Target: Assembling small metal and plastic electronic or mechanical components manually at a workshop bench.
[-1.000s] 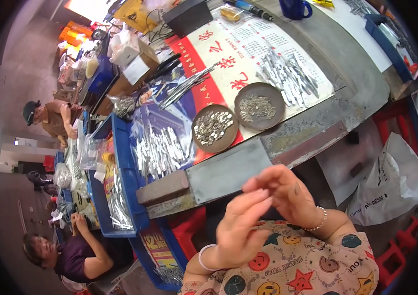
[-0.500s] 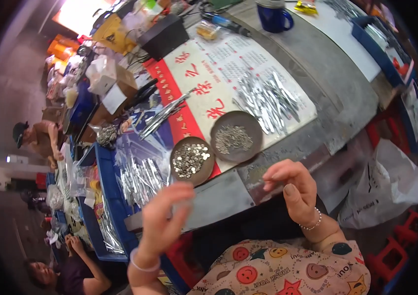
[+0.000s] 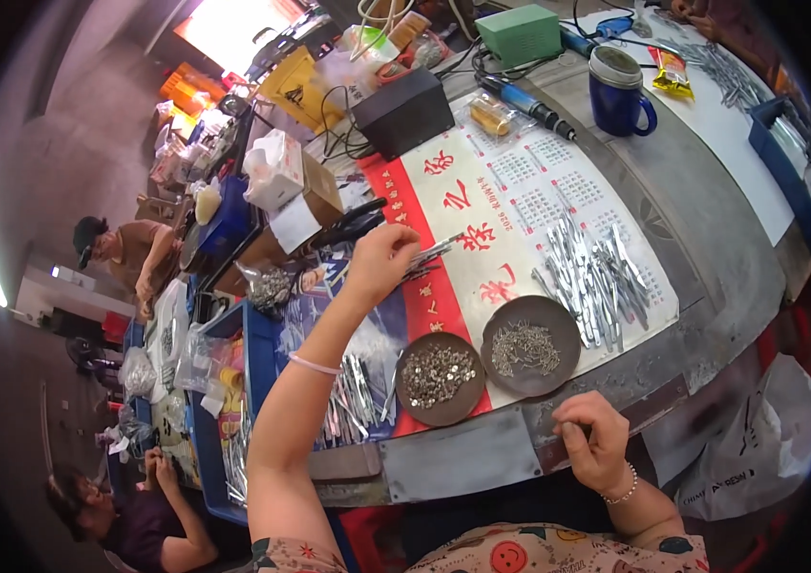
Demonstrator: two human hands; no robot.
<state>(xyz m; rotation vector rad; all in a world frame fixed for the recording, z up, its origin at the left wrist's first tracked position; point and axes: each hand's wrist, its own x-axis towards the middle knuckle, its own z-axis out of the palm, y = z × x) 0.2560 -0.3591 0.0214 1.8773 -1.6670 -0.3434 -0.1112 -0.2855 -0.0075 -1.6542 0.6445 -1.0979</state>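
My left hand (image 3: 386, 263) reaches across the table, its fingers closed at a small bundle of slim silver metal pieces (image 3: 436, 250) lying on the red-and-white printed sheet. The hand covers part of that bundle. Near the table's front edge, my right hand (image 3: 596, 439) is held with thumb and fingers pinched together; whatever may be between them is too small to make out. Two round dark dishes lie between the hands: one dish (image 3: 412, 406) holds small shiny round parts (image 3: 439, 374), the other dish (image 3: 568, 329) tiny pins (image 3: 526, 350).
A larger heap of slim metal pieces (image 3: 596, 282) lies on the sheet at right. More lie at left (image 3: 353, 401), beside a blue bin (image 3: 257, 334). Behind stand a black box (image 3: 405, 115), a blue mug (image 3: 620, 100) and a blue-handled tool (image 3: 525, 103). Two people sit at left.
My left hand has moved forward from the table's front edge to the small metal bundle and closed its fingers. My right hand's fingers have drawn together. The head view has shifted.
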